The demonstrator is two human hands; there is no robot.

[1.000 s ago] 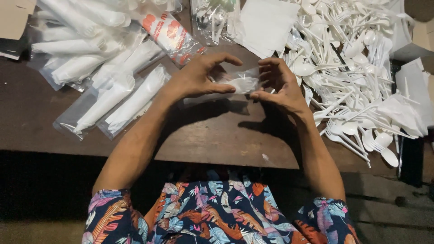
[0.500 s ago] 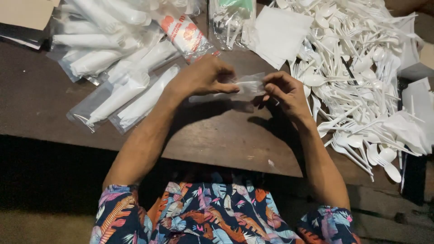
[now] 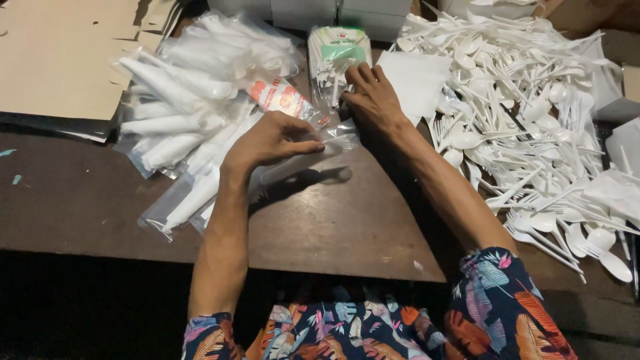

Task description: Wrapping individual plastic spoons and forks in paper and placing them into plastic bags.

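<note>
Clear packet (image 3: 333, 141) pinched in closed left fingers (image 3: 303, 143); right fingers (image 3: 353, 83) loosely spread on toothpick bag (image 3: 337, 57).

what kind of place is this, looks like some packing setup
Probably a small hand-packing station for disposable cutlery sets. A heap of loose white plastic spoons and forks covers the dark wooden table, filled clear bags are stacked opposite, and the left hand holds a clear bag.

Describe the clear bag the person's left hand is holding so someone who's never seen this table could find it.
Start at the big heap of white plastic spoons and forks on the right of the dark wooden table. Move left past the right hand to the left hand. Its grip pinches a clear bag, the only packet lifted off the tabletop; the filled packets lie piled further left.
</note>
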